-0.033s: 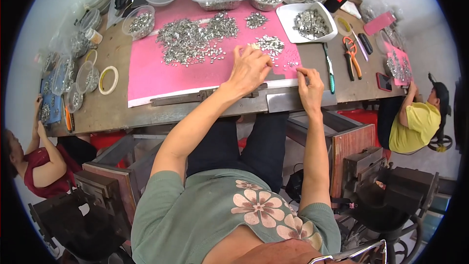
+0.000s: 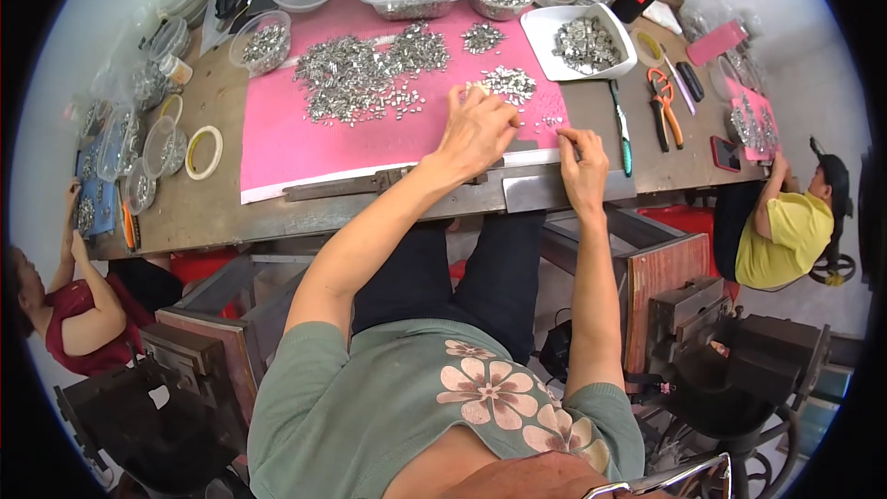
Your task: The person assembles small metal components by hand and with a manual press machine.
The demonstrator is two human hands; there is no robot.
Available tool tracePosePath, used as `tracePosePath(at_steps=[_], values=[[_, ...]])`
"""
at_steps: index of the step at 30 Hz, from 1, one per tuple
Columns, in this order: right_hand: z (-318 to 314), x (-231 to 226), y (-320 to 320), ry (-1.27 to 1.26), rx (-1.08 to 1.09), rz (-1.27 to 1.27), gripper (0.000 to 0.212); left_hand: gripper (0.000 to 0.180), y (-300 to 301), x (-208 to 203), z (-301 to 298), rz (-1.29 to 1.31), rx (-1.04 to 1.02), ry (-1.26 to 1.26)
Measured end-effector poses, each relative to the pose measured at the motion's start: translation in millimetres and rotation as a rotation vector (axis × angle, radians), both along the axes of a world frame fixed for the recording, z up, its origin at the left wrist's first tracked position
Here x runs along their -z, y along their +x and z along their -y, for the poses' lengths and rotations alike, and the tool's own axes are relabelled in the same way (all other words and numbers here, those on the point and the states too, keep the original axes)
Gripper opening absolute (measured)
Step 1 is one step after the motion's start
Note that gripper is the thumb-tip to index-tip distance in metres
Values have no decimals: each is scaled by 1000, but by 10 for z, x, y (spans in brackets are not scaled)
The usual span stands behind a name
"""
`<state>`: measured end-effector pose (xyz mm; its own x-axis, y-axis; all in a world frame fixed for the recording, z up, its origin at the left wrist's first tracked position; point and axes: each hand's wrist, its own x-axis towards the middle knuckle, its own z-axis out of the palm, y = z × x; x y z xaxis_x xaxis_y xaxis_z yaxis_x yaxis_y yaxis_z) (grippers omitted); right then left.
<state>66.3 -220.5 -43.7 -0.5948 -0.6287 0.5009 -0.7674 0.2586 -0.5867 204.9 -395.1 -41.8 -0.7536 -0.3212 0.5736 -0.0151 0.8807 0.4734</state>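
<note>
My left hand (image 2: 476,134) is over the near edge of the pink mat (image 2: 388,137). Its fingers curl down together, and whatever they grip is hidden. Just beyond the fingertips lies a pile of small silver metal pieces (image 2: 510,84). At the mat's right edge my right hand (image 2: 584,168) has thumb and forefinger pinched; anything between them is too small to name. Tiny metal bits (image 2: 549,121) lie above it. A wide heap of silver pieces (image 2: 360,79) covers the mat's middle, left of my left hand. Under my hands runs a flat metal plate (image 2: 545,192) along the table edge.
A white tray (image 2: 528,44), a clear tub (image 2: 370,6) and smaller bowls hold metal pieces. On the right lie a toothbrush (image 2: 621,129), orange-handled pliers (image 2: 662,102) and a phone (image 2: 725,154). A tape roll (image 2: 204,152) lies left. Two people (image 2: 785,226) work at the sides.
My left hand has shifted very slightly right and its fingers have moved a little. The right hand has drifted slightly left. The piles look the same.
</note>
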Motion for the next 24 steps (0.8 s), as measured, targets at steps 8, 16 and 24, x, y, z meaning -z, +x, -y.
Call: tracePosePath(at_steps=[8,16,24], values=[[20,108,40,-80,10,10,14,6,-372,22,-132,51,60,-147],[20,102,60,-104,10,13,14,8,-407,8,-24,105,171,-322],[18,88,60,-55,3,-92,15,6,142,-192,315,51,22,-49]])
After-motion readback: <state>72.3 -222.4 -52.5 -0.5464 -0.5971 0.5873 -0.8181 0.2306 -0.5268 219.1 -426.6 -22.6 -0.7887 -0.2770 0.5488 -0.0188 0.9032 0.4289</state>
